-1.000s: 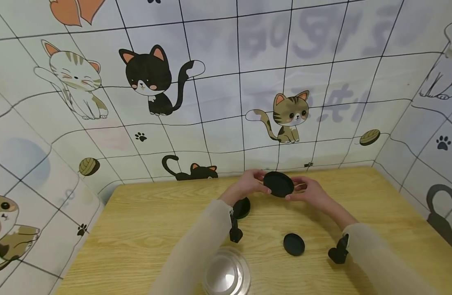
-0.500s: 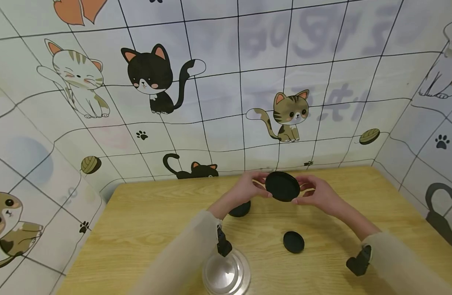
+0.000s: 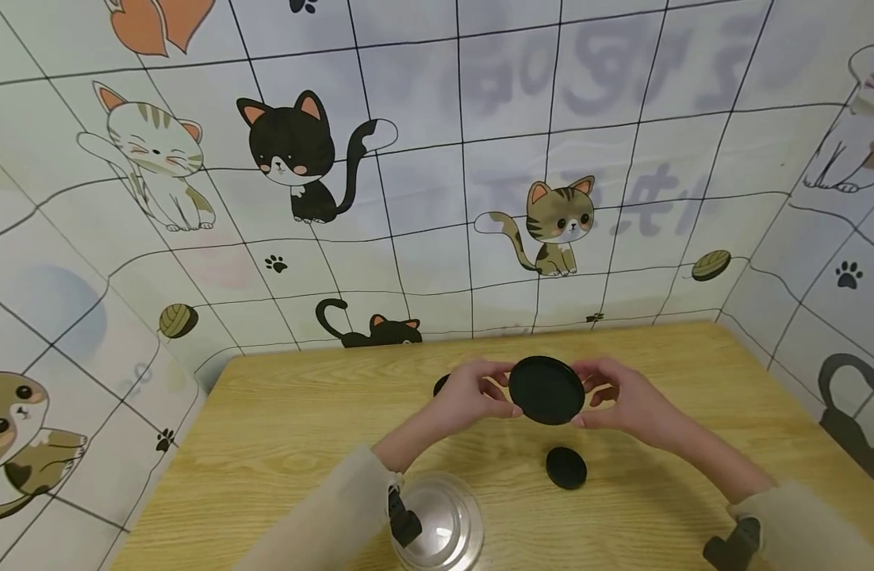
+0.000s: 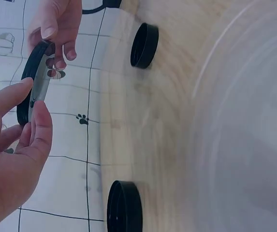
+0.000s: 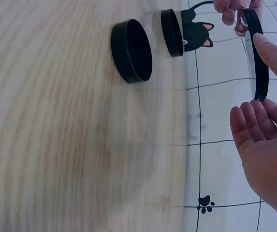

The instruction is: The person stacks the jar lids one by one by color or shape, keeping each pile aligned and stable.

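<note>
Above the table, both hands hold a round black lid (image 3: 547, 390) between them, tilted with its flat face toward the head camera. My left hand (image 3: 473, 396) pinches its left edge, the thumb on the near side. On the opposite edge, my right hand (image 3: 622, 403) grips it between thumb and fingers. A pale layer shows along one face of the lid (image 4: 27, 79) in the left wrist view. Below the hands lies a smaller black lid (image 3: 566, 468). Another black lid (image 3: 440, 385) is mostly hidden behind my left hand.
A clear round container (image 3: 447, 519) with stepped rings stands at the table's front, partly behind the left sleeve. The wooden table (image 3: 301, 412) meets a cat-printed cloth wall (image 3: 423, 198) at the back. Both sleeves carry small black wrist cameras.
Both hands have brought the lid nearer and lower in the head view, and it faces the head camera more. My left hand now covers most of the left lid on the table.
</note>
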A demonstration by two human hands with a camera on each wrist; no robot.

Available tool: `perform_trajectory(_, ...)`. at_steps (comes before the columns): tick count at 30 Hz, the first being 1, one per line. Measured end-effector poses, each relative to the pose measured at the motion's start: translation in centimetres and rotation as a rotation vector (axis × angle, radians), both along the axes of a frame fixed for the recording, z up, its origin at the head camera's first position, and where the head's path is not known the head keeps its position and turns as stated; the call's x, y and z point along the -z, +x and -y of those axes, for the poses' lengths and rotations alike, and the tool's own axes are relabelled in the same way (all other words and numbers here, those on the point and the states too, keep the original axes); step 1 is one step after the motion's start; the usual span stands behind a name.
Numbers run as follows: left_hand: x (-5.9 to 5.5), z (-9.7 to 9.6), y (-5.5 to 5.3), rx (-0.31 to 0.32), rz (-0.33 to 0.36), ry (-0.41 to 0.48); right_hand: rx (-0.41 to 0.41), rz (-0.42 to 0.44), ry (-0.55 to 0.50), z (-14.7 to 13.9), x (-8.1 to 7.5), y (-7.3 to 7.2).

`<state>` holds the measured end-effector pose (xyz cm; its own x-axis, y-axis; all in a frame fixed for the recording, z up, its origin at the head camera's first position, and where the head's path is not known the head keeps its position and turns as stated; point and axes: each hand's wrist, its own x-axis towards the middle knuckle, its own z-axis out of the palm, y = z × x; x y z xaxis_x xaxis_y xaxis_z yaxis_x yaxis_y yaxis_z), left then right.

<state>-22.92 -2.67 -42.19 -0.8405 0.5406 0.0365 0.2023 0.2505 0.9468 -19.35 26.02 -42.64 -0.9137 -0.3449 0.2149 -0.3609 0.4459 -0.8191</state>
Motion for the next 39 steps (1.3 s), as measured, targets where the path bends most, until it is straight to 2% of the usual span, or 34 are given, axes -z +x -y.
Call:
perform_trajectory(7, 0.6, 0.7, 2.0, -0.005, -0.017, -0.022, -0.041, -0.027, -0.012, 0.4, 0.2, 1.7)
perform_trajectory(10, 0.9, 0.8, 2.8, -0.010, -0.022, 0.006, -0.048, -0.027, -0.009, 0.6, 0.3, 2.4)
perform_trajectory(17, 2.2, 0.9, 5.3, -0.007, 0.045, 0.079, -0.113, 0.035, -0.016, 0.4, 1.2, 3.8)
perform_trajectory(24, 2.7, 0.9, 7.3, 0.011, 0.105, 0.115, -0.197, 0.045, -0.032, -0.4, 2.0, 4.9)
perform_trajectory(28, 3.1, 0.8, 8.4, 0.028, 0.090, 0.107, -0.226, 0.019, -0.040, -0.8, 2.7, 5.9)
perform_trajectory(31, 3.5, 0.5, 9.3, 0.011, 0.077, 0.082, -0.253, -0.007, -0.053, -1.0, 3.3, 6.4)
perform_trajectory(35, 4.1, 0.0, 10.6, -0.022, 0.095, 0.044, -0.291, -0.017, -0.065, -1.3, 4.2, 7.1)
perform_trajectory(39, 4.6, -0.3, 11.4, -0.034, 0.129, 0.031, -0.306, -0.007, -0.030, -1.6, 5.0, 7.5)
